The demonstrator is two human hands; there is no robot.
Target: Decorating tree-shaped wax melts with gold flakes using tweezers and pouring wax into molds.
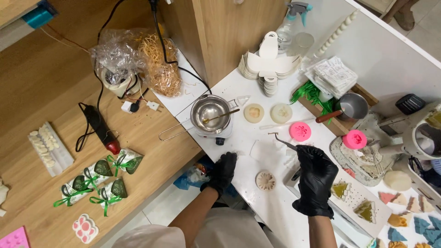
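Observation:
Both my hands wear black gloves. My right hand (315, 177) grips metal tweezers (281, 140) whose bent tip points up-left above the white table (257, 216), close to a pink round mould (300, 131). My left hand (223, 171) rests with curled fingers on the table's near-left edge and holds nothing. A round flower-shaped wax piece (265, 181) lies between the two hands. Beyond them a steel melting pot (209, 112) with a stick in it sits on a small hotplate (217, 132), beside two round pale wax discs (253, 113).
A second pink mould (354, 139) and a small saucepan (351, 106) stand at the right. Coloured tree-shaped wax pieces (366, 211) lie on a white tray. Stacked white cards (268, 64), a spray bottle (291, 23), wrapped green-ribboned packets (98, 177) and a heat gun (102, 131) are on the wooden table at left.

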